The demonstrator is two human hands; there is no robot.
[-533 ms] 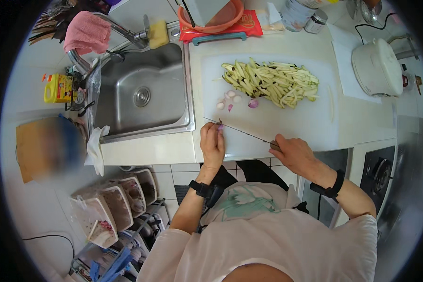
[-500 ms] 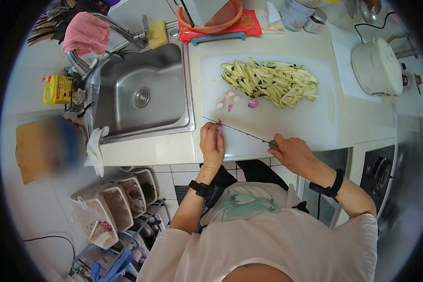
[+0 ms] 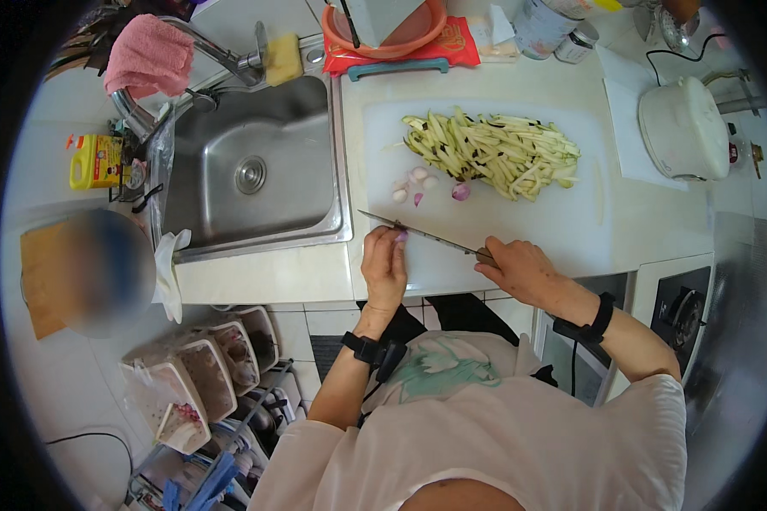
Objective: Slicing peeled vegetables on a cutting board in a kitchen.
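My left hand pinches a small purple shallot at the near left of the white cutting board. In my right hand is the handle of a kitchen knife. Its blade slants to the far left, right by my left fingertips and the shallot. Just beyond the blade lie several pale peeled cloves, a purple scrap and another purple shallot. Farther back, a heap of pale green vegetable strips with dark skin covers part of the board.
A steel sink is set into the counter on the left. At the back, an orange basin rests over a red packet. A white lidded pot stands at the right. Storage bins are below, at the left.
The knife blade has turned slightly, showing more of its flat side, and its tip sits a little farther left. My right hand has shifted slightly left; my left hand keeps its pinch.
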